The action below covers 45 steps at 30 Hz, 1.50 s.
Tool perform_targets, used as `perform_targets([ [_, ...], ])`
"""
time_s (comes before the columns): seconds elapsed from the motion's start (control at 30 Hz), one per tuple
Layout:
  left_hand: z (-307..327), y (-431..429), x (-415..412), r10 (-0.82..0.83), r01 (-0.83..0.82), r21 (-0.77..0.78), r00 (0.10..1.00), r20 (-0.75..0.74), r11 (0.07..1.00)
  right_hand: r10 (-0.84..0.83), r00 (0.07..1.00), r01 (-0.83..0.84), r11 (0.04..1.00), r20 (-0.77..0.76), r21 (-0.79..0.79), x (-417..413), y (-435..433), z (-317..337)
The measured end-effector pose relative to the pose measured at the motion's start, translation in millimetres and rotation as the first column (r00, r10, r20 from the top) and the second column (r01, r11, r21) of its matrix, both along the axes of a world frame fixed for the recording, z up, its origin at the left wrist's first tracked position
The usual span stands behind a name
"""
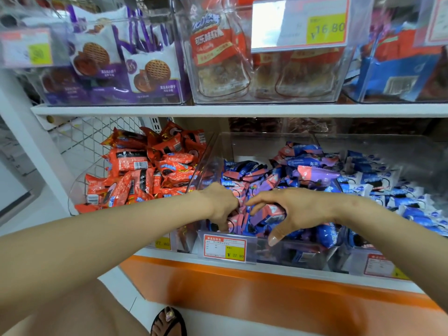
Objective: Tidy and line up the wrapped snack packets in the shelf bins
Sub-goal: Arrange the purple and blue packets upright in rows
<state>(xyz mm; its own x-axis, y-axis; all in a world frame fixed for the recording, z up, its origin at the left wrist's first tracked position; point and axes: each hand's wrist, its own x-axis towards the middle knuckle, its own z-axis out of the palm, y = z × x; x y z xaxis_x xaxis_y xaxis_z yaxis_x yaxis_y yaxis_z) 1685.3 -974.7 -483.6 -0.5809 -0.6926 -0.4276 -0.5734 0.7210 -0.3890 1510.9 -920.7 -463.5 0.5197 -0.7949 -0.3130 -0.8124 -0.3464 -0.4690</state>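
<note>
left hand [221, 206]: fingers buried in packets [244, 177], grip unclear | right hand [297, 209]: splayed, loose | tip: square packets against bin [293, 254] front

Packets [312, 173] in middle bin [266, 141], price tag [225, 248] before, shelf [242, 110] above

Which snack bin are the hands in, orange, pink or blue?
The middle bin, holding pink-and-purple packets: both the left hand and right hand reach into it. The orange packets and blue-and-white packets sit in neighbouring bins.
</note>
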Motion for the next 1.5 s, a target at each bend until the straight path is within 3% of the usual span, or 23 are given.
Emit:
perform_targets([
  [0.13, 17, -3, 4, 0.112, -0.103, 0.132, 0.992, -0.060, 0.986, 0.020, 1.000, -0.020, 1.000, 0.002, -0.020, 1, 2, 0],
  [0.2, 29, -5, 8, 0.162, -0.129, 0.158, 0.963, -0.216, 0.979, 0.012, 0.999, -0.012, 1.000, 0.039, 0.001, 0, 3, 3],
  [0.27, 40, -7, 13, 0.215, -0.145, 0.185, 0.867, -0.450, 0.972, -0.012, 0.993, 0.010, 1.000, 0.122, 0.014, -2, 5, 6],
  [0.33, 46, -8, 19, 0.254, -0.142, 0.220, 0.716, -0.651, 0.965, -0.042, 0.978, 0.044, 0.999, 0.205, -0.006, -5, 5, 7],
  [0.43, 42, -5, 24, 0.303, -0.103, 0.296, 0.540, -0.785, 0.950, -0.071, 0.968, 0.083, 0.996, 0.239, -0.041, -8, 3, 8],
  [0.63, 31, 0, 25, 0.313, -0.017, 0.359, 0.531, -0.787, 0.933, -0.033, 0.994, 0.054, 0.975, 0.100, -0.217, -8, 1, 0],
  [0.7, 30, 3, 26, 0.377, 0.032, 0.460, 0.522, -0.765, 0.887, -0.080, 0.978, 0.128, 0.959, 0.194, -0.252, -7, 1, -1],
  [0.77, 30, 7, 27, 0.446, 0.095, 0.565, 0.515, -0.732, 0.819, -0.156, 0.901, 0.253, 0.947, 0.404, -0.198, -7, -2, 0],
  [0.83, 31, 10, 25, 0.477, 0.144, 0.590, 0.453, -0.753, 0.794, -0.226, 0.774, 0.347, 0.933, 0.591, -0.098, -6, -5, 3],
  [0.93, 30, 14, 20, 0.487, 0.165, 0.541, 0.279, -0.827, 0.824, -0.305, 0.625, 0.400, 0.916, 0.719, 0.041, -1, -5, 8],
  [1.1, 34, 10, 28, 0.387, 0.189, 0.398, 0.096, -0.917, 0.897, -0.378, 0.599, 0.420, 0.899, 0.706, 0.125, 8, -1, 12],
  [1.2, 38, 13, 31, 0.386, 0.255, 0.388, 0.061, -0.920, 0.885, -0.412, 0.529, 0.349, 0.902, 0.742, 0.253, 10, 4, 13],
  [1.33, 48, 16, 41, 0.579, 0.307, 0.600, 0.165, -0.798, 0.739, -0.311, 0.574, 0.472, 0.881, 0.758, 0.003, 6, 6, 10],
  [1.4, 49, 16, 46, 0.715, 0.300, 0.707, 0.101, -0.692, 0.641, -0.277, 0.585, 0.478, 0.877, 0.762, -0.048, 4, 8, 10],
  [1.5, 43, 16, 43, 0.765, 0.230, 0.741, -0.026, -0.643, 0.631, -0.216, 0.601, 0.468, 0.876, 0.769, -0.119, 6, 13, 9],
])
